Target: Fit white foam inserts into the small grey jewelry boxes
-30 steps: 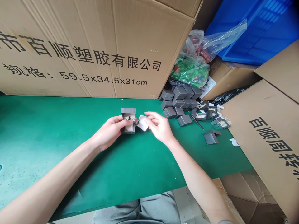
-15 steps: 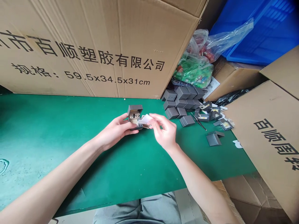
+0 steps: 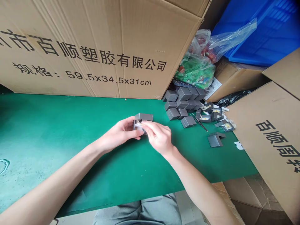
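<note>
A small dark grey hinged box (image 3: 143, 117) stands with its lid up in my left hand (image 3: 120, 133), whose fingers and thumb are closed around its left side. My right hand (image 3: 160, 136) is closed, its fingertips reaching into the box's opening from the right. A pale edge of a white slip (image 3: 138, 124) shows by those fingertips; the rest of it is hidden under them. Most of the box's inside is covered by my right fingers.
Several closed grey boxes (image 3: 184, 104) are grouped at the back right. Beside them lie opened boxes (image 3: 217, 116), tweezers (image 3: 199, 122) and a loose grey cover (image 3: 215, 140) on the green table (image 3: 112, 175). Large cartons (image 3: 93, 37) border the back and right. Plastic bags (image 3: 197, 70) lie near a blue crate (image 3: 253, 37).
My right hand has brought the white slip leftward into the box's opening. The box has turned and shifted slightly right and down in my left hand.
</note>
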The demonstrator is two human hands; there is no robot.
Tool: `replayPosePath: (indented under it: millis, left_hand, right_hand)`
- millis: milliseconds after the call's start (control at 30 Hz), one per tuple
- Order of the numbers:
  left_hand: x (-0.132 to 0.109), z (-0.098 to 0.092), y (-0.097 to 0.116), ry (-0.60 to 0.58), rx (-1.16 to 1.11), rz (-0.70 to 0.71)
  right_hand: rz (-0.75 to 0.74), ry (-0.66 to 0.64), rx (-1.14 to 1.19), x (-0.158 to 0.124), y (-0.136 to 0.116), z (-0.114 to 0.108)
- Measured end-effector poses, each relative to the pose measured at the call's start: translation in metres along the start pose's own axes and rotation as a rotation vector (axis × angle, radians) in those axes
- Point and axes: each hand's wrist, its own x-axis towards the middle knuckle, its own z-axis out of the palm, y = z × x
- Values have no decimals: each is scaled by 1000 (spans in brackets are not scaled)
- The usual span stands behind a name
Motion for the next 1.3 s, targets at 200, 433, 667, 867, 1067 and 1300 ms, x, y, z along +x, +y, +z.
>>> replayPosePath:
  millis: [200, 433, 667, 867, 1067, 1300]
  left_hand:
    - [-2, 3, 4, 33, 16, -21]
    - [-1, 3, 0, 45, 35, -4]
    - [-1, 2, -1, 44, 41, -8]
    - [0, 2, -2, 47, 37, 1]
    - [0, 1, -4, 50, 48, 18]
    - [1, -1, -7, 20, 82, 35]
  right_hand:
    - [19, -55, 41, -3, 0, 2]
    - [37, -98, 90, -5, 2, 2]
    - [-6, -86, 57, -4, 0, 2]
    - [-2, -158, 72, -3, -1, 2]
    - [-59, -128, 93, -3, -2, 1]
    - [-152, -83, -13, -4, 0, 4]
